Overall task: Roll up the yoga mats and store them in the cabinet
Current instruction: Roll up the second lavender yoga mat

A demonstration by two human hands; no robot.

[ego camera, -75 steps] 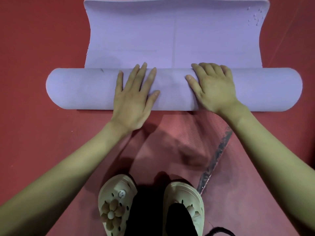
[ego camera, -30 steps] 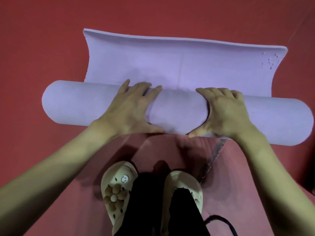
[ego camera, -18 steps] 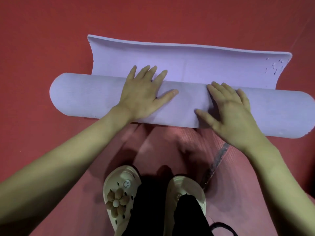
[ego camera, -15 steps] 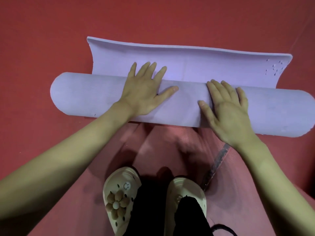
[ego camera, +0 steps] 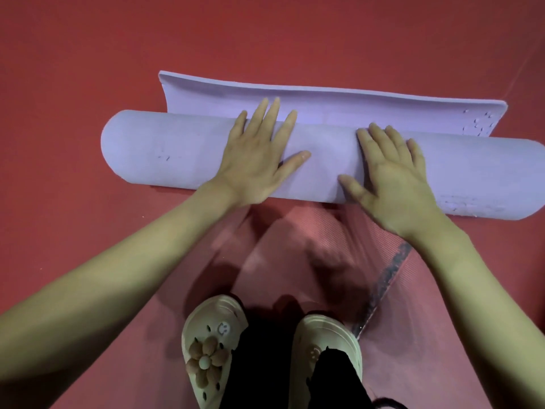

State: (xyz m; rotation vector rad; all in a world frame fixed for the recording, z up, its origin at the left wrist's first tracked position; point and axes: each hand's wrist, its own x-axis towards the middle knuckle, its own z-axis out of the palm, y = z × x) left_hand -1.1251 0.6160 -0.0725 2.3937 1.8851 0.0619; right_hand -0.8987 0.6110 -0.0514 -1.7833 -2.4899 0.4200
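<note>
A lilac yoga mat [ego camera: 177, 154] lies across the red floor, rolled into a thick cylinder. A short flat strip of the same mat [ego camera: 339, 110] still lies unrolled beyond the roll, its far edge curling up. My left hand [ego camera: 259, 154] presses flat on top of the roll left of centre, fingers straight and spread. My right hand [ego camera: 392, 178] presses flat on the roll right of centre, fingers straight, thumb out to the left.
A pinkish-red mat [ego camera: 295, 261] lies under my feet with a dark worn edge [ego camera: 383, 287] running diagonally at the right. My two cream clogs [ego camera: 212, 349] stand on it near the bottom. Red floor [ego camera: 88, 54] surrounds everything.
The roll has travelled away from me and the flat strip beyond it has grown shorter. Both hands went from curled over the roll to flat on it.
</note>
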